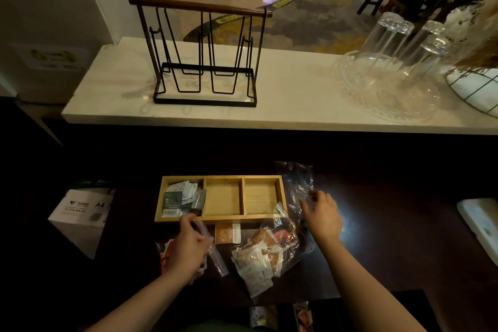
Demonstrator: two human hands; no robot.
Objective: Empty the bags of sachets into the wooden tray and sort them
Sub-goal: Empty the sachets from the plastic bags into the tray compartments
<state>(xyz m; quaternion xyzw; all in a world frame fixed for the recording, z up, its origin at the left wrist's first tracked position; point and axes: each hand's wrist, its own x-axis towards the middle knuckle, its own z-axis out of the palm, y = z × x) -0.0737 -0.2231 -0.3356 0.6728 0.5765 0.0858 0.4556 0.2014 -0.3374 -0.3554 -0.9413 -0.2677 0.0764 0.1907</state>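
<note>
A wooden tray (242, 219) with three compartments lies on the dark table. Its left compartment holds several white and dark green sachets (180, 197); the middle and right ones are bare. My left hand (188, 248) grips a clear plastic bag (213, 248) over red sachets (165, 253) in front of the tray. My right hand (322, 217) pinches an empty clear bag (295, 183) beside the tray's right end. Between my hands lies another clear bag of brown and white sachets (258, 259). One orange sachet (227, 234) lies loose by the tray's front edge.
A white counter (283, 105) above the table carries a black wire rack (204, 62), a glass dish with upturned glasses (390, 67) and a wire basket (474, 86). An A4 paper box (83, 213) stands at the left, a white object (482, 221) at the right.
</note>
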